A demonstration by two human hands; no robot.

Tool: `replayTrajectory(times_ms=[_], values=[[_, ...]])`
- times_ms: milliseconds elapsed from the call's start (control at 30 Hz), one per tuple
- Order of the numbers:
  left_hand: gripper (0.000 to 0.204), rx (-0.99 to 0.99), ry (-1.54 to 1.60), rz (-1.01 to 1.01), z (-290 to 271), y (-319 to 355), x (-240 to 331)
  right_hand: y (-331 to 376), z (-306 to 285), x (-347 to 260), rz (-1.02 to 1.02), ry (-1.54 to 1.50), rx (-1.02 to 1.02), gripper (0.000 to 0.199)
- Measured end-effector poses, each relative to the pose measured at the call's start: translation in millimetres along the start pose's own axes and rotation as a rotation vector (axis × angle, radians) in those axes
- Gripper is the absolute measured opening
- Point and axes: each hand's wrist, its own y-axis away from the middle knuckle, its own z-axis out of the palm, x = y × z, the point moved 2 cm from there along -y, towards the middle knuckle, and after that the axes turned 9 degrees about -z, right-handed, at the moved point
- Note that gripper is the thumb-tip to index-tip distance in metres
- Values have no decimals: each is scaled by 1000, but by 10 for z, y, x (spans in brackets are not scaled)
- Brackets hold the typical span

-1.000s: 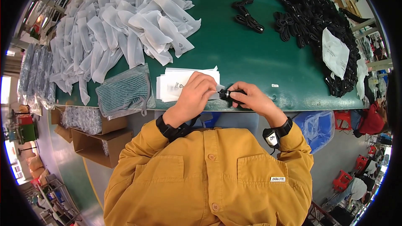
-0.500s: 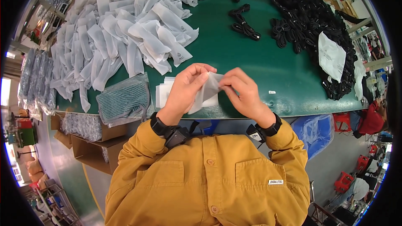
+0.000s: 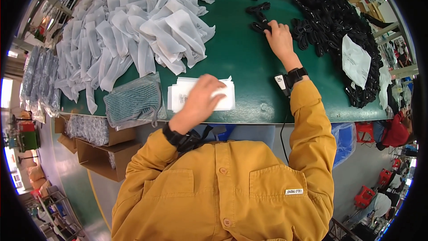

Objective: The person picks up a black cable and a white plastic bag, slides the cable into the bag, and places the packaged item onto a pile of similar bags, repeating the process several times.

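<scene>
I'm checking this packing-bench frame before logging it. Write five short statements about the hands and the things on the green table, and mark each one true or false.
1. The right hand reaches to a small black part far out on the green table. True.
2. The left hand is over the flat stack of white bags at the near edge. True.
3. Both hands are together at the table's near edge. False: they are well apart, the right stretched forward.
4. The heap of white pouches lies on the person's right. False: it is on the left; the pile of black parts is on the right.
5. The person wears a blue jacket. False: the jacket is mustard yellow.
</scene>
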Motion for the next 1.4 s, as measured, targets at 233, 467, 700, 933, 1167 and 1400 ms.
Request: replayTrajectory(times_ms=[233, 467, 700, 933, 1167, 1400], values=[[16, 18, -193, 68, 285, 84, -81, 244, -434, -238, 505, -723, -31, 18], [9, 45, -233, 82, 264, 96, 50, 940, -1031, -948, 546, -1239, -110, 20], [7, 123, -298, 127, 199, 111, -42, 1297, -1221, -1240, 438, -1189, -75, 18], [4, 42, 138, -314, 137, 178, -145, 1481, -1248, -1343, 354, -995, -185, 17], [5, 55, 289, -289, 109, 190, -153, 1398, -1284, -1421, 63, -816, -198, 19], [11, 57, 33, 162, 0, 161, 120, 1390, -1113, -1263, 945, -1600, -570, 17]])
